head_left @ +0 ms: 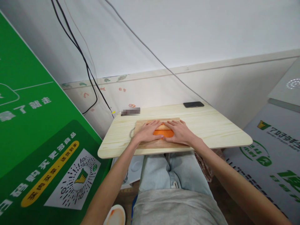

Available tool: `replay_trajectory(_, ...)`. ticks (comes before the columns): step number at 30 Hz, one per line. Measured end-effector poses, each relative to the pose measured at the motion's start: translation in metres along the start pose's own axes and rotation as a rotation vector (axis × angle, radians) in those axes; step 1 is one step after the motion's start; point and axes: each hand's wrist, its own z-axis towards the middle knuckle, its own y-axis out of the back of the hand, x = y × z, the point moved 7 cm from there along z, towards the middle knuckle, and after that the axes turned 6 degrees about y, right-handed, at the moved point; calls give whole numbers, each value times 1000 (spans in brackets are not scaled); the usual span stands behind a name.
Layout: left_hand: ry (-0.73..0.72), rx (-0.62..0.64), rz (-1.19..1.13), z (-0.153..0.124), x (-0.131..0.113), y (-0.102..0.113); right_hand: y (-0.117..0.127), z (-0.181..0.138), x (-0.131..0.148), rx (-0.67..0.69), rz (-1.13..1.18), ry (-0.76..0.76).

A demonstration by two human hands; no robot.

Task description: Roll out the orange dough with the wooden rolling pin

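Observation:
Both of my hands lie over a wooden board [147, 145] near the table's front edge. Between them a pale, rod-like piece that looks like a rolling pin [162, 127] lies crosswise. An orange sheet, perhaps dough [165, 133], shows on its near side, with a sliver of orange beyond it. My left hand [148, 131] rests over the rod's left part, fingers stretched out and thumb on the orange sheet. My right hand [179, 132] covers the right part, its fingers spread and its thumb at the sheet's near edge. The palms hide both rod ends.
On the pale wooden table [217, 131] a black phone [193, 104] lies at the back right, and a blurred dark object [130, 111] at the back left. Cables [150, 50] hang along the wall. Green panels [28, 131] stand left. A stained plate [115, 215] sits low down.

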Motion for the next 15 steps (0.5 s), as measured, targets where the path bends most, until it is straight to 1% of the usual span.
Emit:
replay_trajectory(3, 21, -56, -107, 9, 12, 9, 4, 5, -6, 38, 33, 52)
replay_trajectory(5, 92, -154, -127, 19, 25, 18, 8, 12, -11, 39, 35, 83)
replay_trajectory(7, 178, -254, -58, 28, 36, 25, 11, 21, -16, 8, 17, 104)
replay_trajectory(9, 242, -284, 32, 36, 43, 24, 9, 28, -20, -20, 0, 86)
replay_trajectory(11, 271, -260, 79, 40, 45, 18, 4, 30, -26, -25, -11, -16)
replay_trajectory(13, 273, -239, 121, 39, 44, 11, -3, 27, -31, -20, -28, -181)
replay_trajectory(15, 256, -251, 178, 32, 41, 6, -8, 18, -30, -21, -57, -331)
